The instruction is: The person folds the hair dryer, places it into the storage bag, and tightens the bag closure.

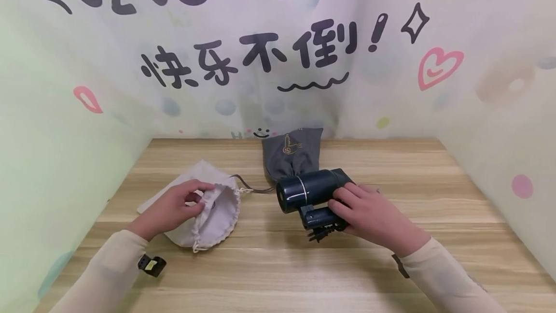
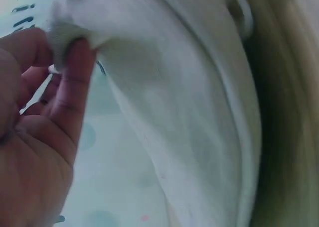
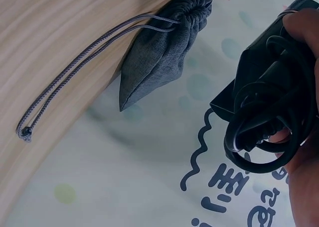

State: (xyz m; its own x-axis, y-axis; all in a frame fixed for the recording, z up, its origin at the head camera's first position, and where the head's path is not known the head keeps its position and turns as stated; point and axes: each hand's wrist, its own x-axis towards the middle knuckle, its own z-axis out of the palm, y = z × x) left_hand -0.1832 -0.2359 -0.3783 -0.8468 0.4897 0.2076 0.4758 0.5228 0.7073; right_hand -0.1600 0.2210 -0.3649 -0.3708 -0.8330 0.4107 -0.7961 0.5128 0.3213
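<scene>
My left hand (image 1: 178, 206) pinches the gathered rim of a white drawstring bag (image 1: 178, 233), whose mouth gapes toward the right. In the left wrist view, thumb and fingers squeeze a fold of the white cloth (image 2: 169, 87). A dark blue hair dryer (image 1: 319, 187) with its handle folded lies sideways in my right hand (image 1: 375, 214), which grips it from the right. Its coiled black cord (image 3: 266, 162) hangs by the handle in the right wrist view. The dryer's round end points left toward the bag.
Behind the dryer lies a grey drawstring pouch (image 1: 295, 151) with a gold dryer print, its grey cord (image 3: 75, 72) trailing over the wooden table (image 1: 278, 274). A printed cloth backdrop (image 1: 243, 105) rises at the table's far edge and along both sides.
</scene>
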